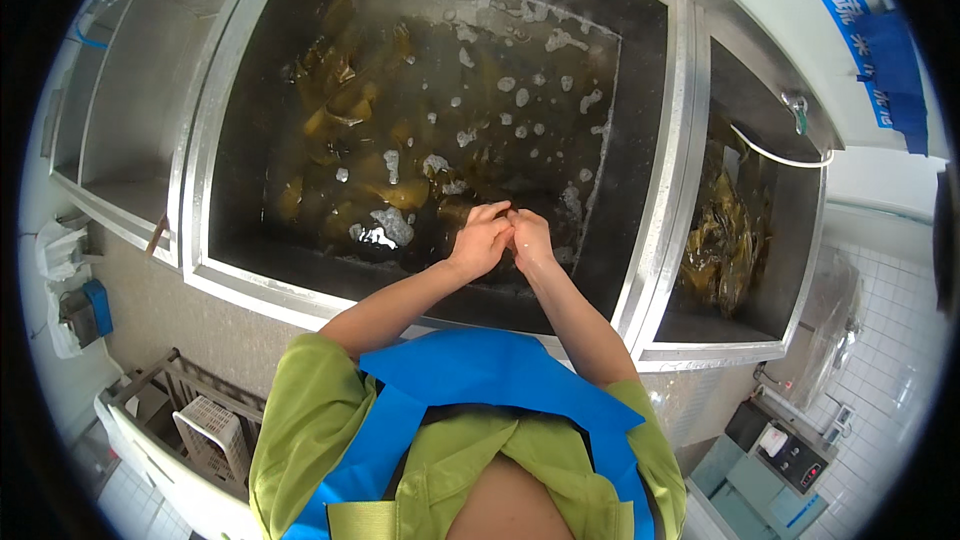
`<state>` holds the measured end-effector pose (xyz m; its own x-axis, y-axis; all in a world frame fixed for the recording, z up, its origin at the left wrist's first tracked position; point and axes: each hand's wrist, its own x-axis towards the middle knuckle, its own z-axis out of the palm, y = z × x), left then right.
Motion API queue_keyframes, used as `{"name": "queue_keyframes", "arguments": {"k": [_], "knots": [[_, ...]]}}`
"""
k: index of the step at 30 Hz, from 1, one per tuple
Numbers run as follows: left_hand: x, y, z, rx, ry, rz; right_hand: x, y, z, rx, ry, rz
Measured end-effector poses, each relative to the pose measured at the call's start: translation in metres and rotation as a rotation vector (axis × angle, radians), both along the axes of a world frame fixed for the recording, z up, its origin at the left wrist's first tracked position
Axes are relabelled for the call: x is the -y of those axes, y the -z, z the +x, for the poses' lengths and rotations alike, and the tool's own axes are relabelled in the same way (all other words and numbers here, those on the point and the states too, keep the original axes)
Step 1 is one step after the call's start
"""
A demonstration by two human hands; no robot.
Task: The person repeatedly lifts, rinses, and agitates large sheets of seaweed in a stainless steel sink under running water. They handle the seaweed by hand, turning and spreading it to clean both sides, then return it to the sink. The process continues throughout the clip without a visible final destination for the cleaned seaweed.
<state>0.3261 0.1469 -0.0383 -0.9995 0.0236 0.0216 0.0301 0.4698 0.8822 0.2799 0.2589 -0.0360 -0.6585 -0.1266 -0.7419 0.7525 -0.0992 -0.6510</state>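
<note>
Both hands meet over the near right part of a large steel sink point(197, 185) of murky water. My left hand point(481, 243) is closed, its fingers bent toward the other hand. My right hand point(530, 239) is closed too, with its fingertips touching the left ones. Whatever they pinch, if anything, is hidden between the fingers. Broad brown-green leaves of kelp point(340, 105) float and lie under the surface, mostly to the left of my hands. Patches of pale foam point(393, 227) drift on the water around them.
To the right, a narrower steel sink point(715, 330) holds a heap of wet kelp point(725, 240); a tap point(796, 105) and white hose point(775, 155) are above it. Another steel basin point(130, 110) stands left. A plastic basket point(210, 435) sits low at left, and a control box point(795, 455) low at right.
</note>
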Motion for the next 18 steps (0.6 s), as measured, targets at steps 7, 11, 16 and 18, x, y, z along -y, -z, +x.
{"name": "queue_keyframes", "arguments": {"k": [7, 11, 16, 18], "knots": [[0.014, 0.045, -0.040, 0.070, -0.313, 0.003, 0.011, 0.032, -0.005, -0.278, 0.089, 0.112], [0.019, 0.061, -0.069, 0.435, -0.188, 0.231, 0.005, 0.028, -0.028, -0.360, 0.117, -0.016], [0.008, 0.059, -0.101, 0.537, 0.141, 0.373, 0.000, 0.008, -0.063, -0.365, 0.175, 0.003], [0.005, 0.054, -0.118, 0.553, -0.138, 0.568, -0.005, -0.009, -0.078, -0.311, 0.353, -0.183]]}}
